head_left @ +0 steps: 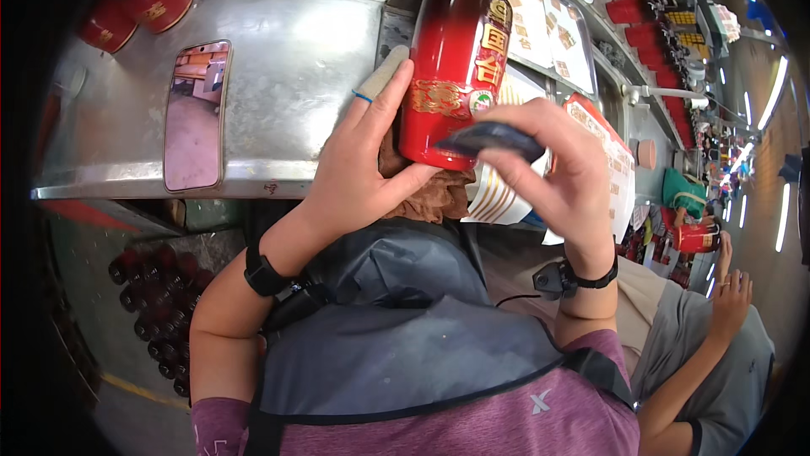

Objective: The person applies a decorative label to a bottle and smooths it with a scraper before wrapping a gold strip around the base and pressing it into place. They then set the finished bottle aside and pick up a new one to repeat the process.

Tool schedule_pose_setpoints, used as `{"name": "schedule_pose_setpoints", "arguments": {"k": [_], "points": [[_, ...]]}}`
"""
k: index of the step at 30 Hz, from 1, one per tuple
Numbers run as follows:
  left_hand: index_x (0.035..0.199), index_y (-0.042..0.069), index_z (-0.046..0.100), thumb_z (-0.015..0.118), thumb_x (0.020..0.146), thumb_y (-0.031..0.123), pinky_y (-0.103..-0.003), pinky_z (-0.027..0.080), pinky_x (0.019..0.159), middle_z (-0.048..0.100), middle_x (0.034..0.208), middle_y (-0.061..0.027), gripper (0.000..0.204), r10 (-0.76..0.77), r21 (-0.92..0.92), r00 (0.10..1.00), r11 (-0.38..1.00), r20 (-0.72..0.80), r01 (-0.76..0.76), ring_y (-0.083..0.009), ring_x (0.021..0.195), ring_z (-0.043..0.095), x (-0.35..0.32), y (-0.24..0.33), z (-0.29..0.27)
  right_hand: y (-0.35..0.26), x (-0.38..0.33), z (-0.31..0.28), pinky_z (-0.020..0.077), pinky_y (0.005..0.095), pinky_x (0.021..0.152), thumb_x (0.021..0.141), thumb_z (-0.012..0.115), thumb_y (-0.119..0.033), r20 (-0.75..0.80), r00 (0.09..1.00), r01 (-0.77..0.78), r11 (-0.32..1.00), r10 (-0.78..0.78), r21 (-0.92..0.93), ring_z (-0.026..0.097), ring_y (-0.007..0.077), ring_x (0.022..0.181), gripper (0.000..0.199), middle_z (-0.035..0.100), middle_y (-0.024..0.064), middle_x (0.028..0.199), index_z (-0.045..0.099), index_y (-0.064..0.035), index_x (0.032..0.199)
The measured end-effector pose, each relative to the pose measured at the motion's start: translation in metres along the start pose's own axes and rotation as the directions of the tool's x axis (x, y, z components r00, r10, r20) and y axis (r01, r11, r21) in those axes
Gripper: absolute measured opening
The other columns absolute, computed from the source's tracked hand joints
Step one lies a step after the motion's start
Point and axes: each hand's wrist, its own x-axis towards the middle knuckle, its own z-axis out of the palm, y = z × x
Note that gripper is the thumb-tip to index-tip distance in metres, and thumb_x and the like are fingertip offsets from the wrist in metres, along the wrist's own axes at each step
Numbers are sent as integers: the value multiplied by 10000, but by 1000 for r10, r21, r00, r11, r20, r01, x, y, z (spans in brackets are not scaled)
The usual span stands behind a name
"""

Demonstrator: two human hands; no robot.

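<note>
Near red bottle (451,47), phone (196,118), printed sheets (569,43), brown cloth (434,202)

Bottle (439,72): super glossy, smooth. Bench (278,93): bare metal, kinda shiny. Phone screen (194,123): glassy. Rag (434,199): rumpled cloth, totally matt. Apron (405,363): slick, plasticky-looking. Label sheets (567,47): paper.

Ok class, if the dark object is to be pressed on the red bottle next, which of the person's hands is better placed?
Probably the right hand: it already holds the dark object by the red bottle's base, while the left hand is spread along the bottle's left side, apparently steadying it.
</note>
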Motion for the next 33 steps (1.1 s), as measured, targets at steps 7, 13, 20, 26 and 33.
{"name": "schedule_pose_setpoints", "arguments": {"k": [7,13,20,26,33], "points": [[1538,-23,228,742,820,182,-469,269,1170,379,1482,-283,907,-7,-10,996,1000,87,8,-437,1396,352,-2,-9,-1,20,-23,3,517,316,777,800,731,23,-160,986,-32,999,37,35,673,231,862,253,704,100,938,693,-28,1045],[1534,-53,197,732,838,175,-470,240,1184,323,1514,-304,907,-32,-21,991,999,128,35,-449,1435,293,-2,-9,0,22,-50,12,531,342,800,737,705,92,-148,988,33,999,-37,-25,680,251,909,289,717,101,972,707,-41,994],[1533,-67,182,723,848,154,-450,254,1180,303,1530,-299,900,-51,-28,988,998,148,56,-434,1454,270,-1,-8,-1,33,-53,20,532,319,808,795,721,64,-351,924,-95,980,151,172,690,232,905,223,732,98,974,711,-10,1005],[1536,-64,175,720,846,148,-449,264,1174,308,1529,-295,905,-43,-35,987,998,154,49,-424,1440,298,-2,-9,-1,32,-64,22,535,311,788,780,745,53,-214,968,-112,988,133,110,694,222,889,239,733,104,951,714,-10,1008],[1533,-56,199,730,825,147,-445,302,1148,354,1498,-296,908,-25,-27,993,999,114,28,-421,1385,375,-1,-5,-1,19,-44,18,548,320,750,703,760,34,-289,954,52,992,-82,-112,685,229,880,302,717,99,969,724,-38,994]]}}
